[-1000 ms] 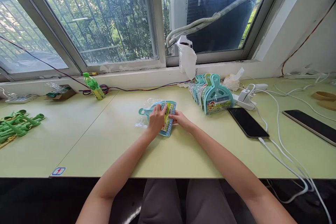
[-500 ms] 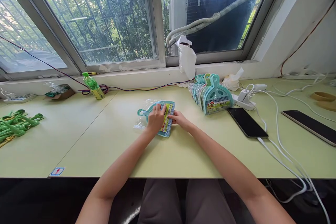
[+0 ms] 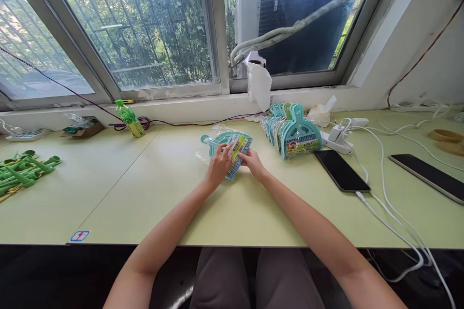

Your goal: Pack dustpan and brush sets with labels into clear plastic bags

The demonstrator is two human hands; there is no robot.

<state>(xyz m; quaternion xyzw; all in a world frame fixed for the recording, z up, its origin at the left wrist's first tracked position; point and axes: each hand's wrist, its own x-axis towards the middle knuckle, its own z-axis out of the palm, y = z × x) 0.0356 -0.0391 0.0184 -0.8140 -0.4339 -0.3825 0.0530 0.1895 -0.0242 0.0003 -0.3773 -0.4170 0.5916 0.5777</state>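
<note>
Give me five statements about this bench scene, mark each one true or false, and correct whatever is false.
1. The left hand and the right hand both touch the wrapped dustpan set. True.
2. The row of packaged dustpans is left of both hands. False: the row of packaged dustpans is to their right.
3. A white cable meets the near end of the phone closest to that row. True.
4. The bottle has a red cap. False: the bottle has a green one.
5. The sticker shows a blue arrow. False: the sticker's arrow is red.

lt-green tbl point(image 3: 145, 203) | grey-frmd windows point(image 3: 218, 24), daylight | wht wall point(image 3: 427, 58) R | flr point(image 3: 61, 280) dark, unclear
</note>
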